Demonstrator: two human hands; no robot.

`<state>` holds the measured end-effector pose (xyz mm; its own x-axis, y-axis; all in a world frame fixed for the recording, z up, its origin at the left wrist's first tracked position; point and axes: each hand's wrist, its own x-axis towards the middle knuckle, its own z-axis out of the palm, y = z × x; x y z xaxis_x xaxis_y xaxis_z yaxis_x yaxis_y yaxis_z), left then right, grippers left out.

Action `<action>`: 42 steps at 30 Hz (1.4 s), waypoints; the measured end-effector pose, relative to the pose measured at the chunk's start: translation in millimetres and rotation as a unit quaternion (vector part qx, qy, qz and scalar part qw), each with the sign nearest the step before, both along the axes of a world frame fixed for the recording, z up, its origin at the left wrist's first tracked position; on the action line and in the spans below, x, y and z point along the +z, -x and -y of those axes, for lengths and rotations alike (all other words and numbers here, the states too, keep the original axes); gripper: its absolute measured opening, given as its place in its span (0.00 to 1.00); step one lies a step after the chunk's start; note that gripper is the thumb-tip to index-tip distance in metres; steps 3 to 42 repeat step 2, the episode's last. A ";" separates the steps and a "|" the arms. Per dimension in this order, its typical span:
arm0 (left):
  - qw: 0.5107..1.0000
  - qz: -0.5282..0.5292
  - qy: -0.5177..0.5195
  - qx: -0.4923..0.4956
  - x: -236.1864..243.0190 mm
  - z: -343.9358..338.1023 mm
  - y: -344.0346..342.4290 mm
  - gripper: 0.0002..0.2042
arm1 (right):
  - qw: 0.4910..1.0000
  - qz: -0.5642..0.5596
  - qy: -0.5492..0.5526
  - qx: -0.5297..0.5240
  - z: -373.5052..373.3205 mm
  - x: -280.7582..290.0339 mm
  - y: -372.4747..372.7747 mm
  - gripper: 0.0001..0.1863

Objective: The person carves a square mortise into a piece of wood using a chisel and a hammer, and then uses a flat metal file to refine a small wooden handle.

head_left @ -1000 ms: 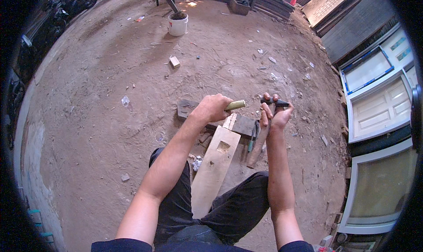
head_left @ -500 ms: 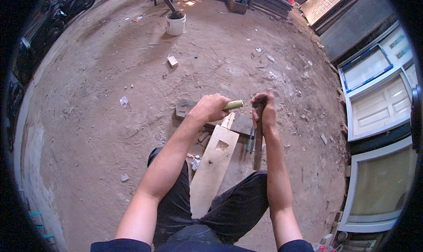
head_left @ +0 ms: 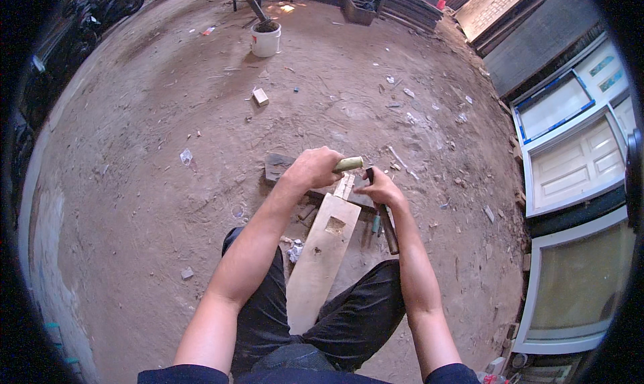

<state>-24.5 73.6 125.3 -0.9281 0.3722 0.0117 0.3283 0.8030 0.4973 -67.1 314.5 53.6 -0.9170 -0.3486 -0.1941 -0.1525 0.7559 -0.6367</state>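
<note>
My left hand (head_left: 314,168) is closed around a green handle (head_left: 350,163), which looks like a chisel's; its blade is hidden. That handle sticks out rightward above the narrow tongue (head_left: 344,187) at the far end of a pale wooden plank (head_left: 320,266). Cut into the plank is a rectangular mortise (head_left: 335,225). My right hand (head_left: 381,188), just right of the tongue, grips a long dark bar-like tool (head_left: 388,235) slanting down along my wrist. The plank runs from between my legs to a dark wooden block (head_left: 278,167) lying crosswise under its far end.
Beside the plank lie a green-handled tool (head_left: 376,223) on the right and crumpled paper (head_left: 295,251) on the left. Farther off are a small wood block (head_left: 260,97) and a white bucket (head_left: 266,42). White door panels (head_left: 570,169) line the right; motorbikes (head_left: 100,22) stand far left.
My right hand has come down and leftward with the dark bar, closer to the green handle, and the bar now tilts. My left hand has stayed nearly in place.
</note>
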 end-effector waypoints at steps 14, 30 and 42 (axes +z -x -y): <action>1.000 0.019 0.017 0.007 6.5 0.8 -1.9 0.14 | 0.993 0.094 -0.025 0.071 3.8 13.3 -6.6 0.36; 1.000 0.019 0.017 0.007 6.5 0.8 -1.9 0.14 | 0.993 0.094 -0.025 0.071 3.8 13.3 -6.6 0.36; 1.000 0.019 0.017 0.007 6.5 0.8 -1.9 0.14 | 0.993 0.094 -0.025 0.071 3.8 13.3 -6.6 0.36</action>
